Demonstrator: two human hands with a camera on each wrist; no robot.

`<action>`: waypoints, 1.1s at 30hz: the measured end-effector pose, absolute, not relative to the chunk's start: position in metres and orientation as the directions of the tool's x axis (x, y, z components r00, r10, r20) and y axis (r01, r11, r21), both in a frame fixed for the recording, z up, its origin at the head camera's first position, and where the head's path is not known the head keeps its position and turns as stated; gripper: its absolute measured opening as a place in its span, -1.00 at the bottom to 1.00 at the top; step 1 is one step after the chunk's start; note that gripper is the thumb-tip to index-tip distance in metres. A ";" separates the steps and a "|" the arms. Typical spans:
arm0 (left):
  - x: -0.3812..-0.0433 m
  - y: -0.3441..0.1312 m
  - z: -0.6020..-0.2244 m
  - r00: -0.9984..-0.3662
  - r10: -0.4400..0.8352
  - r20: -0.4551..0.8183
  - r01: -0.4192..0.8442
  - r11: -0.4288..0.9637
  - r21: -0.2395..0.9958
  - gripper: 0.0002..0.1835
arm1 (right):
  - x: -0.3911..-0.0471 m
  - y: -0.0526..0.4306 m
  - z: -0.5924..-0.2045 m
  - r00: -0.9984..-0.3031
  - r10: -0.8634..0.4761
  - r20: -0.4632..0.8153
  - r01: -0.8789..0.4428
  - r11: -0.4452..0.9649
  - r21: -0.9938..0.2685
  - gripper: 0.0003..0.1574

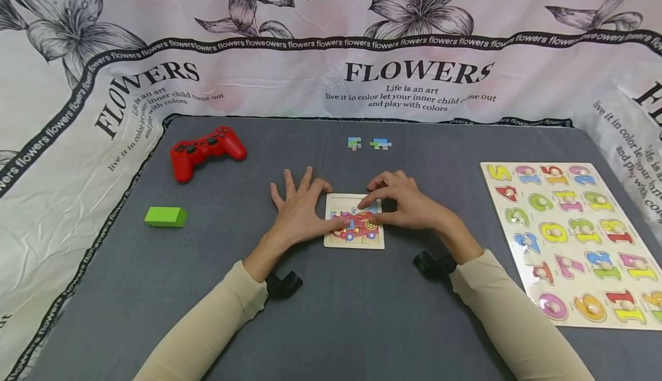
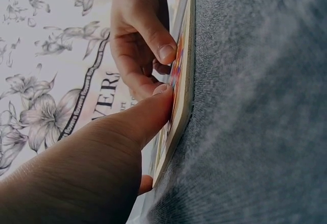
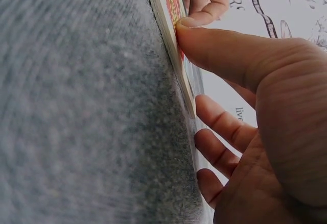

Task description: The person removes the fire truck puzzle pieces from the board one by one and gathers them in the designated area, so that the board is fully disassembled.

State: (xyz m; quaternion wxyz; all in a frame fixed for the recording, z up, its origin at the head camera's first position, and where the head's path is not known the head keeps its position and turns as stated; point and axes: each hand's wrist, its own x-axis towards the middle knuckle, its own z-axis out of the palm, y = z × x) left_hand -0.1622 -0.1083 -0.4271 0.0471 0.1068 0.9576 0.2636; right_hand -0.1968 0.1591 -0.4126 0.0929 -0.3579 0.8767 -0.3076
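A small wooden jigsaw board with a red vehicle picture lies on the grey table. My left hand stretches over its left side, thumb resting on the picture and the other fingers spread beyond the board. From the right, my right hand touches the picture with thumb and index fingertip, held apart. The right wrist view shows the right thumb pressed on the board's face, with the other fingers loosely bent past its edge. Both hands cover part of the picture.
Two loose jigsaw pieces, one squarish and one wider, lie beyond the board. A red game controller and a green block are at left. At right lies a large number puzzle board. Flower-printed cloth borders the table.
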 end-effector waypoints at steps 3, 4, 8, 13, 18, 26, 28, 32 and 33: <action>-0.162 -0.108 -0.427 -0.972 0.230 -0.034 0.180 0.836 0.519 -0.23 | -0.197 0.159 -0.413 -0.727 -0.685 0.055 -0.570 0.556 -0.605 -0.66; -0.162 -0.109 -0.427 -0.973 0.229 -0.036 0.178 0.835 0.520 -0.23 | -0.197 0.159 -0.414 -0.727 -0.685 0.052 -0.568 0.557 -0.605 -0.66; -0.162 -0.109 -0.428 -0.973 0.227 -0.037 0.176 0.838 0.517 -0.25 | -0.198 0.158 -0.414 -0.730 -0.683 0.040 -0.560 0.563 -0.609 -0.67; -0.163 -0.109 -0.428 -0.974 0.225 -0.040 0.175 0.847 0.501 -0.18 | -0.198 0.158 -0.414 -0.730 -0.683 0.037 -0.559 0.565 -0.607 -0.67; -0.162 -0.108 -0.427 -0.973 0.224 -0.049 0.176 0.867 0.465 -0.05 | -0.198 0.158 -0.413 -0.729 -0.683 0.044 -0.564 0.564 -0.603 -0.67; -0.163 -0.108 -0.426 -0.970 0.232 -0.073 0.175 0.874 0.453 -0.02 | -0.197 0.158 -0.412 -0.722 -0.690 0.052 -0.575 0.556 -0.600 -0.66; -0.163 -0.108 -0.426 -0.969 0.235 -0.077 0.176 0.875 0.451 -0.02 | -0.197 0.158 -0.412 -0.717 -0.695 0.058 -0.581 0.550 -0.600 -0.65; -0.163 -0.108 -0.426 -0.969 0.233 -0.083 0.172 0.876 0.450 -0.01 | -0.197 0.158 -0.411 -0.708 -0.703 0.068 -0.594 0.540 -0.596 -0.66; -0.162 -0.108 -0.426 -0.969 0.232 -0.083 0.172 0.877 0.449 -0.01 | -0.197 0.157 -0.411 -0.707 -0.704 0.072 -0.597 0.539 -0.594 -0.66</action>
